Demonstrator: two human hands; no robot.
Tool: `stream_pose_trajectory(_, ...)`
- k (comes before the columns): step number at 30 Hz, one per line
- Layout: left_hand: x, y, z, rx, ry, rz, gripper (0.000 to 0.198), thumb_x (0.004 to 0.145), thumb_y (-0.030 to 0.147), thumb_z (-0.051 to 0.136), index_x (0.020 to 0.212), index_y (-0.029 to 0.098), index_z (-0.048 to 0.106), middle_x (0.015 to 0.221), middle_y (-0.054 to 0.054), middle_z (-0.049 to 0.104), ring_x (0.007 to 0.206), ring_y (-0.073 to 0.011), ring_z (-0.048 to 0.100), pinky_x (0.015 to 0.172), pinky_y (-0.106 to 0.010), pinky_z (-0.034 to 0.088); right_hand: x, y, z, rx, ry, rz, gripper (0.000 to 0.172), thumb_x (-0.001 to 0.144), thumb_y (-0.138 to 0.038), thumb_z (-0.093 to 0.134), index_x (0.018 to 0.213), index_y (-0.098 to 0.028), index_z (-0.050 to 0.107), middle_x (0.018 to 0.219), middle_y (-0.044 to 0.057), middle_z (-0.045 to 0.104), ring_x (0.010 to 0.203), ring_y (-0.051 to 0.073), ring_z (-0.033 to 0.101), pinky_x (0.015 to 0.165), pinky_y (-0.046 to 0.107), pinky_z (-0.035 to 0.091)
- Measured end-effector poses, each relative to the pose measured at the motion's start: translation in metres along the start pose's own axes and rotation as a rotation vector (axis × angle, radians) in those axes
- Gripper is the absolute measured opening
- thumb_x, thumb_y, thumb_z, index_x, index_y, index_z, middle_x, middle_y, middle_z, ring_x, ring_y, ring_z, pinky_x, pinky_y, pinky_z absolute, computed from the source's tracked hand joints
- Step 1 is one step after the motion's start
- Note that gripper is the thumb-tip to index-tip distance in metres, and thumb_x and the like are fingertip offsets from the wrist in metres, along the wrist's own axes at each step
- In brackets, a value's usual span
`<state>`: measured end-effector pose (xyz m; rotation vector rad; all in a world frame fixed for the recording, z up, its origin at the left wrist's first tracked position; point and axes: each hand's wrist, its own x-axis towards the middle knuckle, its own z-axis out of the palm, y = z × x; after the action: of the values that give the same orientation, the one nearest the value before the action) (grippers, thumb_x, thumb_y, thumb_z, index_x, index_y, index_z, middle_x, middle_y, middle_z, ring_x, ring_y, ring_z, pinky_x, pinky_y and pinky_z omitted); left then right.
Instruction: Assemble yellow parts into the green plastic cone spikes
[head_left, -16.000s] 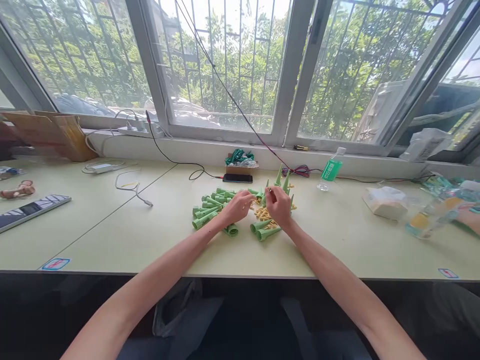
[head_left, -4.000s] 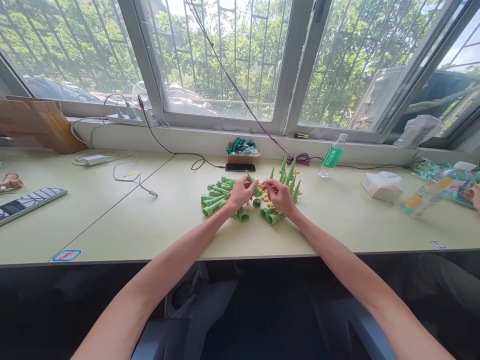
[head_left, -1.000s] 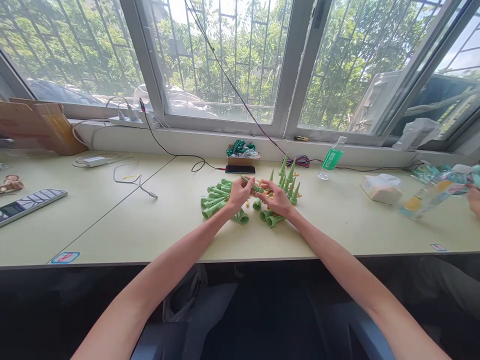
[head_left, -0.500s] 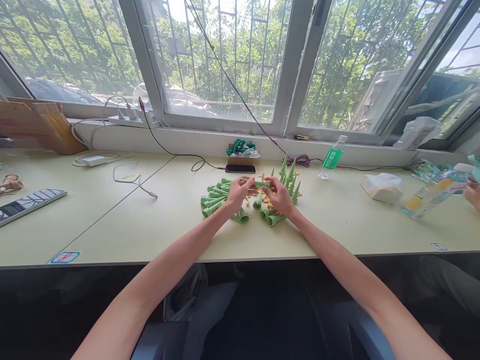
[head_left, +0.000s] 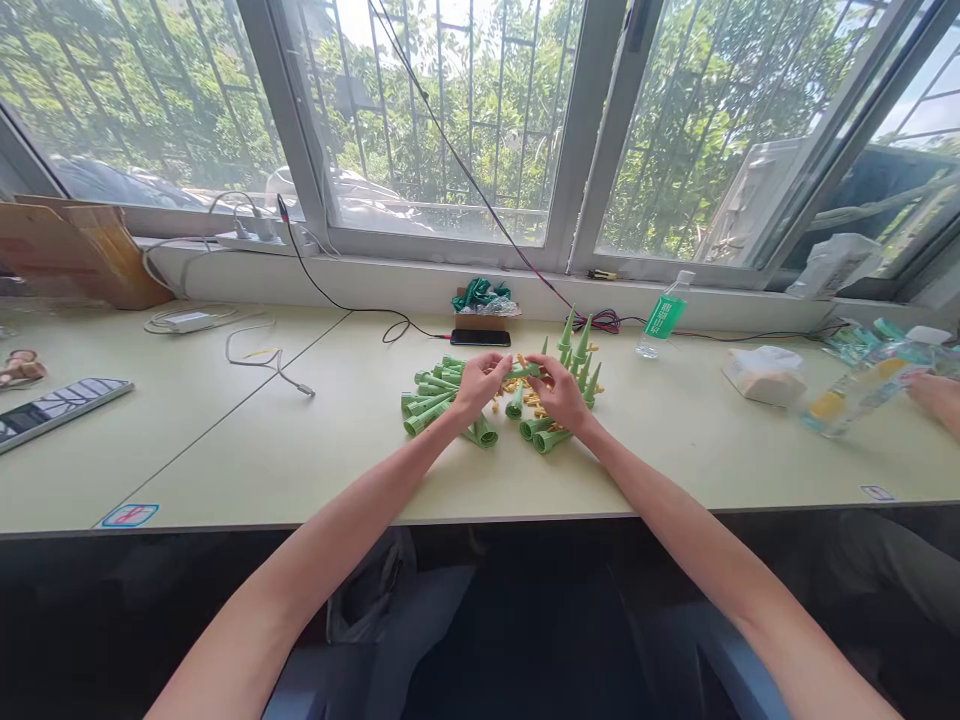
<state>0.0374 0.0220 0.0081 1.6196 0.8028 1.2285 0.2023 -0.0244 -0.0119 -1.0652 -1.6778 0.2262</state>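
Note:
My left hand [head_left: 478, 382] and my right hand [head_left: 556, 390] meet above a heap of parts on the pale green table [head_left: 300, 450]. Between their fingertips they hold one green cone [head_left: 523, 370] lying roughly level. A pile of loose green cones [head_left: 431, 398] lies left of my left hand. A few more cones [head_left: 541, 436] lie open-end toward me under my right wrist. Several cones [head_left: 579, 352] stand upright, tips up, just behind my right hand. Small yellow pieces [head_left: 531, 397] are scattered under the hands.
A black phone [head_left: 481, 338] and a small box of green material [head_left: 481, 302] lie behind the pile. A green-labelled bottle [head_left: 661, 318] stands at the sill. Cables [head_left: 262, 355], a keyboard [head_left: 56, 408], a white packet [head_left: 763, 374]. Another person's hand [head_left: 934, 398] at far right.
The cone held between my hands has turned from tilted to nearly level, and both hands have closed in on it. The other person's hand at the right edge has dropped toward the table.

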Motion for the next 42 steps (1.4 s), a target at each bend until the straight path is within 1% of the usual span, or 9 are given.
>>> stream_pose_trajectory(6,-0.0029,0.0057,0.0009,0.032,-0.008,-0.017,0.032,0.078,0.047,0.066,0.074,0.016,0.061,0.064,0.0,0.056,0.052,-0.0096,0.051,0.045,-0.021,0.043,0.0004,-0.0003,-0.0002,-0.021,0.002,-0.016,0.03,0.088,-0.029,0.055,0.116,-0.022,0.062,0.114,0.009,0.065,0.091,0.02,0.061,0.078,0.035,0.056)
stream_pose_trajectory(12,-0.0036,0.0057,0.0008,0.108,-0.033,0.018,0.029,0.083,0.043,0.06,0.074,0.016,0.056,0.058,0.002,0.05,0.049,-0.0094,0.048,0.044,-0.021,0.039,0.0005,-0.0016,-0.0003,-0.022,0.012,-0.022,0.031,0.088,-0.028,0.055,0.118,-0.022,0.062,0.114,0.008,0.065,0.092,0.02,0.061,0.079,0.035,0.056)
stream_pose_trajectory(15,-0.003,0.0034,0.0004,0.143,-0.057,0.038,0.03,0.085,0.044,0.057,0.074,0.016,0.056,0.06,0.001,0.051,0.049,-0.0096,0.048,0.045,-0.021,0.039,0.0,-0.0015,-0.0007,-0.02,0.014,-0.031,0.032,0.089,-0.028,0.054,0.12,-0.023,0.062,0.115,0.008,0.065,0.094,0.02,0.061,0.081,0.035,0.056)
stream_pose_trajectory(19,-0.0026,0.003,0.0011,0.133,-0.089,0.036,0.03,0.086,0.044,0.055,0.075,0.016,0.056,0.068,-0.002,0.057,0.061,-0.0124,0.055,0.053,-0.022,0.046,-0.0004,0.0,-0.0006,-0.009,0.009,-0.041,0.033,0.09,-0.028,0.054,0.121,-0.023,0.062,0.117,0.008,0.065,0.097,0.02,0.061,0.081,0.034,0.056)
stream_pose_trajectory(22,-0.0031,0.0046,0.0017,0.127,-0.101,0.018,0.03,0.087,0.042,0.053,0.074,0.015,0.057,0.072,-0.003,0.059,0.067,-0.0131,0.058,0.058,-0.023,0.047,-0.0004,0.0001,-0.0006,-0.011,0.006,-0.05,0.032,0.09,-0.028,0.054,0.12,-0.023,0.063,0.117,0.008,0.065,0.098,0.02,0.062,0.081,0.035,0.056)
stream_pose_trajectory(26,-0.0039,0.0057,0.0017,0.13,-0.124,-0.003,0.03,0.088,0.041,0.051,0.072,0.015,0.055,0.072,-0.003,0.06,0.065,-0.0128,0.059,0.059,-0.023,0.047,-0.0003,-0.0018,-0.0013,-0.027,0.005,-0.053,0.033,0.089,-0.03,0.055,0.12,-0.023,0.063,0.117,0.008,0.066,0.097,0.021,0.062,0.081,0.035,0.057)
stream_pose_trajectory(29,-0.004,0.0043,0.002,0.148,-0.147,0.009,0.031,0.089,0.04,0.048,0.072,0.015,0.057,0.073,-0.003,0.06,0.063,-0.0127,0.058,0.058,-0.023,0.045,-0.0003,-0.0027,-0.0017,-0.039,0.01,-0.044,0.034,0.089,-0.031,0.055,0.12,-0.023,0.063,0.117,0.008,0.066,0.096,0.021,0.063,0.081,0.036,0.057)
stream_pose_trajectory(37,-0.0038,0.002,0.0028,0.12,-0.16,0.017,0.03,0.088,0.04,0.048,0.073,0.015,0.056,0.075,-0.004,0.059,0.063,-0.013,0.059,0.056,-0.024,0.045,-0.001,-0.0017,-0.0013,-0.048,0.02,-0.036,0.032,0.088,-0.031,0.056,0.118,-0.022,0.064,0.115,0.007,0.068,0.091,0.02,0.064,0.081,0.035,0.057)
stream_pose_trajectory(42,-0.005,0.0048,0.0016,0.118,-0.174,0.023,0.031,0.087,0.041,0.049,0.07,0.016,0.053,0.066,-0.001,0.055,0.059,-0.0125,0.057,0.052,-0.022,0.041,-0.0011,0.0004,-0.0013,-0.05,0.02,-0.054,0.031,0.088,-0.03,0.056,0.117,-0.022,0.064,0.115,0.007,0.068,0.091,0.02,0.063,0.081,0.035,0.057)
